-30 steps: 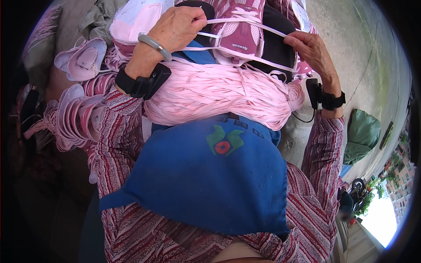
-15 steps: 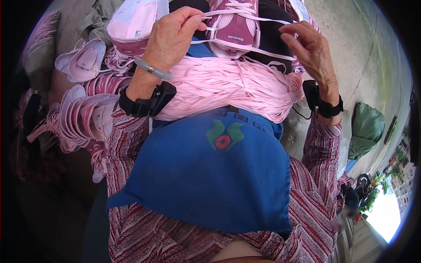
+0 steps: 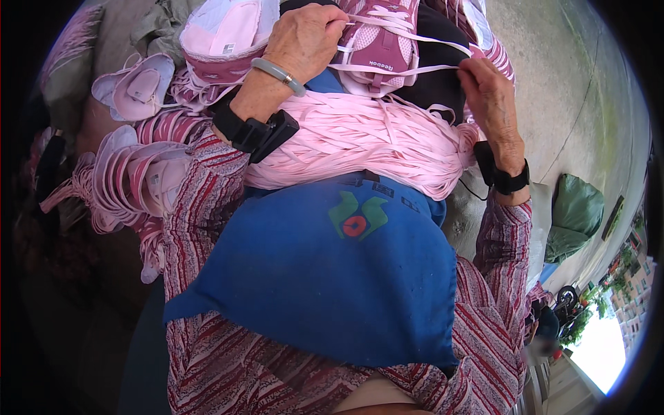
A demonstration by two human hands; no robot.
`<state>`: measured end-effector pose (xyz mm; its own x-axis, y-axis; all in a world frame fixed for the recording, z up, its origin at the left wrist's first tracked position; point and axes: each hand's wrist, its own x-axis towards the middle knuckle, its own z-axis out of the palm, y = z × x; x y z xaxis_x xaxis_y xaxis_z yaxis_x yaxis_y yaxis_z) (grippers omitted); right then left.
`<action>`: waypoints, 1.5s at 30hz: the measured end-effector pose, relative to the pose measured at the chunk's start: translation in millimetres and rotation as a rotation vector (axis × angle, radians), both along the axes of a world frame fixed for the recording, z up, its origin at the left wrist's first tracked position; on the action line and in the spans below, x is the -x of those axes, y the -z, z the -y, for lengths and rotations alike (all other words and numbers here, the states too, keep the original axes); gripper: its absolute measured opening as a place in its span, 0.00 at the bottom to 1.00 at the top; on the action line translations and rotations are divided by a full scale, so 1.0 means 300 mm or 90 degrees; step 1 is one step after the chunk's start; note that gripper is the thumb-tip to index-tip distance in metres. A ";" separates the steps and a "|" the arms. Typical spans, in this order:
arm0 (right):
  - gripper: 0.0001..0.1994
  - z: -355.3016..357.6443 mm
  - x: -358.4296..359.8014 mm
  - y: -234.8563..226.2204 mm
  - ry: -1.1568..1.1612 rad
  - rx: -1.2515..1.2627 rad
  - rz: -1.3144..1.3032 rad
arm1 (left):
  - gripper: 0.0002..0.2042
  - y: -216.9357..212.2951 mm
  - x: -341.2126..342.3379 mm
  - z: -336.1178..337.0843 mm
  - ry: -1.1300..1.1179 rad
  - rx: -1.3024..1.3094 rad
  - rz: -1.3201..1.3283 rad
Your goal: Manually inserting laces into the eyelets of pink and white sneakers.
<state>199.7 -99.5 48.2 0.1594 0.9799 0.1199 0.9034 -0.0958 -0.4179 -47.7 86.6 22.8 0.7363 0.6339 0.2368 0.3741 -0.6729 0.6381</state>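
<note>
- Shoe (image 3: 379, 43): a pink-and-white trainer upper at about 12 o'clock, toe pointing away, resting on something black just above the lace bundle (image 3: 360, 138).
- Left hand (image 3: 304, 38), at 11 o'clock, is closed on the shoe's near edge, fingers pinching lace (image 3: 408, 69) where it leaves the eyelets; a pale bangle (image 3: 278, 75) and a black wrist unit (image 3: 254, 130) sit below it.
- Right hand (image 3: 487, 93), at 1 o'clock, is pinched narrow on the other end of that lace, drawn taut across the shoe toward the left hand.
- The step looks like lacing: a strand is through and being pulled snug.
- Next, I'd judge, the free end has to be found with the right fingertips and fed to the following eyelet, while the left keeps the shoe from twisting; the tension must stay even.
- The bundle of loose pink laces lies across the lap on a blue apron (image 3: 325, 277), touching both forearms.
- More pink uppers (image 3: 138, 173) are piled at 9 to 10 o'clock, well apart from the hands.
</note>
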 end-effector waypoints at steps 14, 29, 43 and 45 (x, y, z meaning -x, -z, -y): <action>0.10 0.031 -0.021 -0.041 0.085 0.091 -0.189 | 0.10 -0.041 -0.074 -0.103 0.133 0.081 -0.164; 0.09 -0.216 0.213 0.003 0.009 -0.027 -0.147 | 0.12 -0.064 -0.078 -0.076 -0.042 0.346 -0.066; 0.07 -0.085 0.149 -0.071 0.127 0.131 -0.368 | 0.09 -0.047 -0.044 0.037 0.083 -0.202 -0.072; 0.06 -0.093 0.139 -0.042 0.111 0.098 -0.289 | 0.09 -0.036 -0.047 0.031 0.097 -0.210 -0.076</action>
<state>158.0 -71.5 60.8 0.3241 0.9351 -0.1436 0.5992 -0.3204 -0.7337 -33.6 77.2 33.6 0.8513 0.4186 0.3165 0.3119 -0.8886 0.3362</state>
